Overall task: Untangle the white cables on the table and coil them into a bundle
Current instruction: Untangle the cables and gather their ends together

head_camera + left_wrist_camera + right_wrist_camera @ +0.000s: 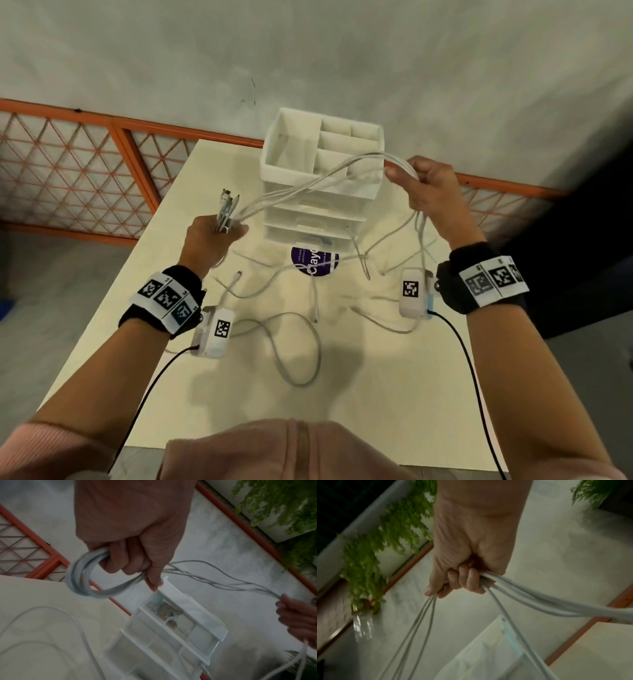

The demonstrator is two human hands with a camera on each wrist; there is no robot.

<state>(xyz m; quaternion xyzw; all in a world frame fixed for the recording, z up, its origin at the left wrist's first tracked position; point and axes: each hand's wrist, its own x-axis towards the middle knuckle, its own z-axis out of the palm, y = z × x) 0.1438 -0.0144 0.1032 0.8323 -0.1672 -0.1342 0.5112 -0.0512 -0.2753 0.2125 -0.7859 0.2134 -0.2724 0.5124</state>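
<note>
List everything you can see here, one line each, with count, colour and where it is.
cables: several, white, strung between both hands, the rest trailing on the table
table: one, cream, under the hands
drawer organiser: one, white, far end of table
round sticker: one, purple, on table before the organiser
fence: one, orange lattice, beyond the table
plants: green, by the wall
left hand: grips the plug ends and a loop
right hand: grips the cables higher up
</note>
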